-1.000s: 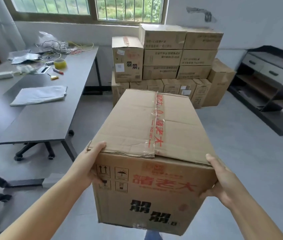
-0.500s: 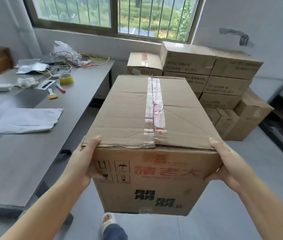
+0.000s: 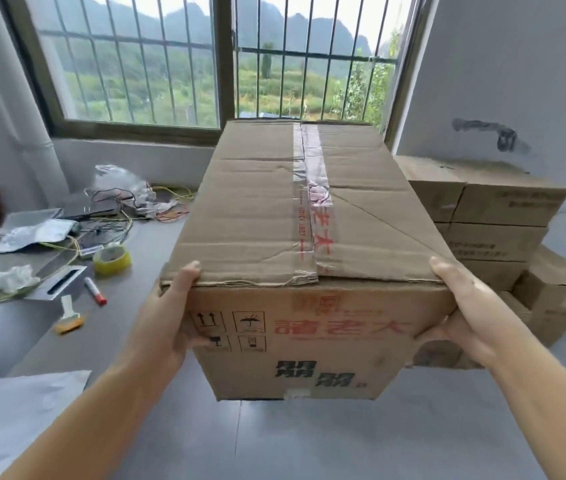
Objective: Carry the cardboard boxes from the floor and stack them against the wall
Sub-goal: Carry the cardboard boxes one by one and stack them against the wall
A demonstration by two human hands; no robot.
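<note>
Cardboard box (image 3: 295, 244), long and brown, is held up in the air in front of the person, above the grey floor (image 3: 343, 441) and just off the right edge of the counter (image 3: 143, 278). Its top flaps are sealed by a strip of clear tape with red print running down the middle, and its near end carries red characters, black characters and four handling symbols. The left hand (image 3: 167, 317) grips the near left corner: the thumb is hooked over the top edge, the palm lies flat on the side, and the fingers, curled round the corner, press on the near end by the symbols. The right hand (image 3: 465, 306) grips the near right corner in the same way, thumb on the top edge and palm on the side; its fingers are hidden behind the box, so I cannot tell how they lie. Behind the box to the right, a stack of cardboard boxes (image 3: 496, 216) stands against the white wall (image 3: 517, 64), several layers high. A barred window (image 3: 212, 60) fills the wall straight ahead. On the counter, toward its far edge, lie a roll of yellow tape (image 3: 112, 259), a red-capped marker (image 3: 95, 295), a tangle of coloured wires (image 3: 156, 206) with a clear plastic bag (image 3: 118, 180), and silver pouches (image 3: 35, 233); a white sheet (image 3: 7, 410) lies at the near edge
</note>
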